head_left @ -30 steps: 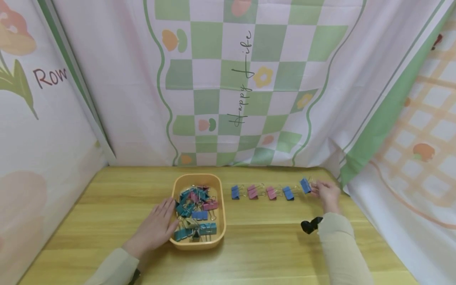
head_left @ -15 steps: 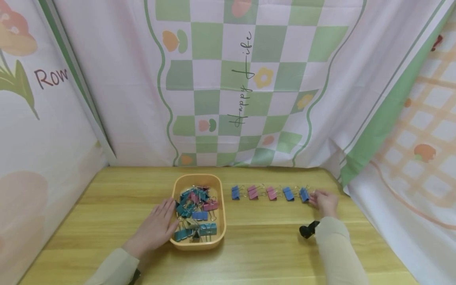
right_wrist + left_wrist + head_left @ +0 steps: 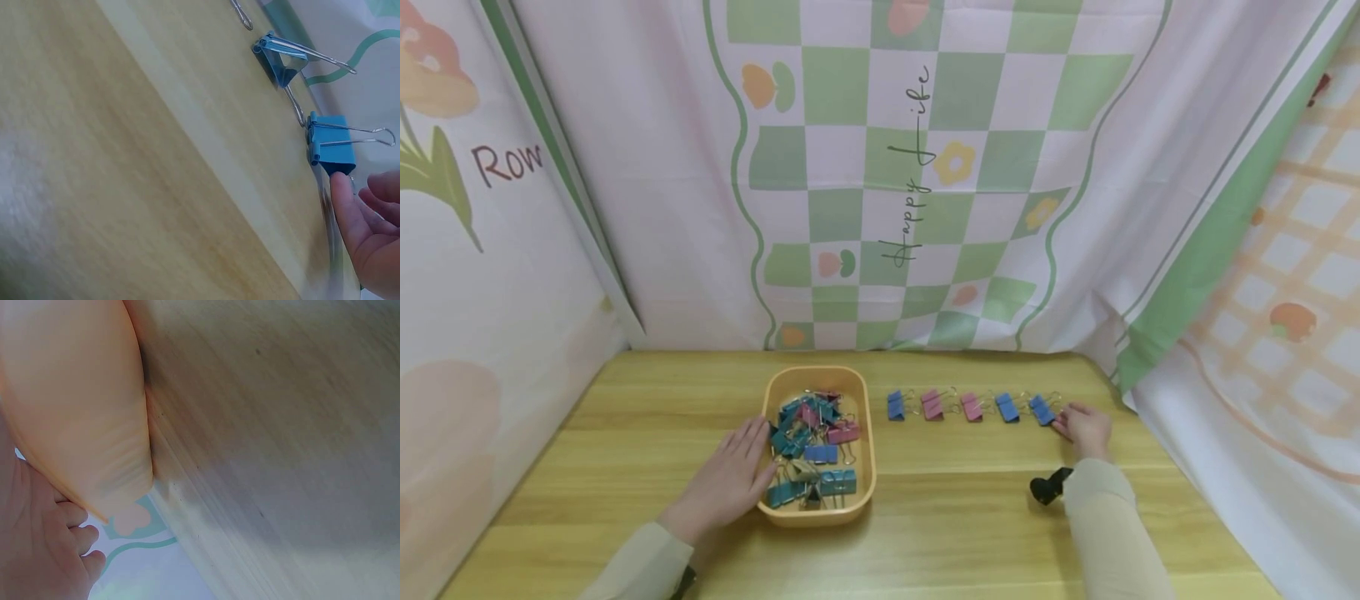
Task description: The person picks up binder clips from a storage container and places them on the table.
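Note:
My left hand (image 3: 722,475) rests along the left side of a yellow plastic tray (image 3: 871,467), its fingers fairly straight on the rim; the left wrist view shows the hand (image 3: 47,531) against the tray's outer wall (image 3: 81,412). Inside are teal, pink and blue binder clips (image 3: 822,454). To the right, several binder clips stand in a row. At the row's right end is a blue binder clip (image 3: 1042,410), and my right hand (image 3: 1084,427) touches it. In the right wrist view one fingertip meets the clip's (image 3: 334,147) edge, while the other fingers are apart from it.
The rest of the row is another blue clip (image 3: 1007,408), two pink clips (image 3: 932,404) and a blue clip (image 3: 896,406) nearest the tray. A wooden table (image 3: 940,533) bears everything. Printed curtains (image 3: 685,183) hang behind and at both sides.
My right hand has brought the blue binder clip down onto the table at the row's right end, then eased its fingers off it slightly. My left hand has not moved.

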Tool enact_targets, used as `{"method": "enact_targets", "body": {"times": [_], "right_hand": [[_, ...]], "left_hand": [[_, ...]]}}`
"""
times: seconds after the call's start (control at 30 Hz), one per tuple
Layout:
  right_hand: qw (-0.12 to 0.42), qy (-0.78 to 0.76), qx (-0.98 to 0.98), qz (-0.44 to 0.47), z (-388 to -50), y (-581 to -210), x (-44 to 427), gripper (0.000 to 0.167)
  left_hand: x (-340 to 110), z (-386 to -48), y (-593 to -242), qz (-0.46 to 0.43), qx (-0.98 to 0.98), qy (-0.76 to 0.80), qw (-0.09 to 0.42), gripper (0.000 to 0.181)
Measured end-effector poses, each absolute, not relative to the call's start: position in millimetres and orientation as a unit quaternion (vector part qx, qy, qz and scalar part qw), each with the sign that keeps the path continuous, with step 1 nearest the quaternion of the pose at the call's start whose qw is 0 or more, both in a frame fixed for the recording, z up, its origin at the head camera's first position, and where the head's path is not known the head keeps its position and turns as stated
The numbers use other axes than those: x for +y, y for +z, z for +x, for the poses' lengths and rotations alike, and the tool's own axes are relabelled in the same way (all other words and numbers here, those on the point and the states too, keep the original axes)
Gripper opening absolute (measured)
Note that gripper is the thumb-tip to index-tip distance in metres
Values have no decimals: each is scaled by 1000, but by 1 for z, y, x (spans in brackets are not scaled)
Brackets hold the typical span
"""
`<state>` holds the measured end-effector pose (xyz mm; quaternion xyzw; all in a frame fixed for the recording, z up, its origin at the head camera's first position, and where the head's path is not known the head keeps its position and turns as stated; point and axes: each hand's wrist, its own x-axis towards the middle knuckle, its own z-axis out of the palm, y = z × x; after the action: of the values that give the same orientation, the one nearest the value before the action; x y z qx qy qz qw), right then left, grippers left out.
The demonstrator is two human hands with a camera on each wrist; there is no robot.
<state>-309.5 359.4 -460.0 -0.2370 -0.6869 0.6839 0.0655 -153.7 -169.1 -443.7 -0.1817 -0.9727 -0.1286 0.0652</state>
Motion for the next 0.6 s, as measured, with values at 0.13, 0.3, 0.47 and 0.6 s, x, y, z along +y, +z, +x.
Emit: {"method": "enact_targets", "body": {"times": [0.13, 0.3, 0.47, 0.6], "right_hand": [[58, 683, -690, -233, -308, -458, 358, 47], [55, 682, -691, -235, -307, -457, 358, 49], [76, 660, -709, -237, -305, -452, 359, 50], [106, 645, -722, -228, -304, -442, 357, 49]], "left_hand": [[-169, -153, -442, -182, -972, -130, 65, 62], [-169, -153, -442, -182, -972, -132, 64, 62], [-169, -152, -442, -182, -972, -136, 63, 62], [-169, -152, -442, -181, -972, -135, 64, 62]]}}
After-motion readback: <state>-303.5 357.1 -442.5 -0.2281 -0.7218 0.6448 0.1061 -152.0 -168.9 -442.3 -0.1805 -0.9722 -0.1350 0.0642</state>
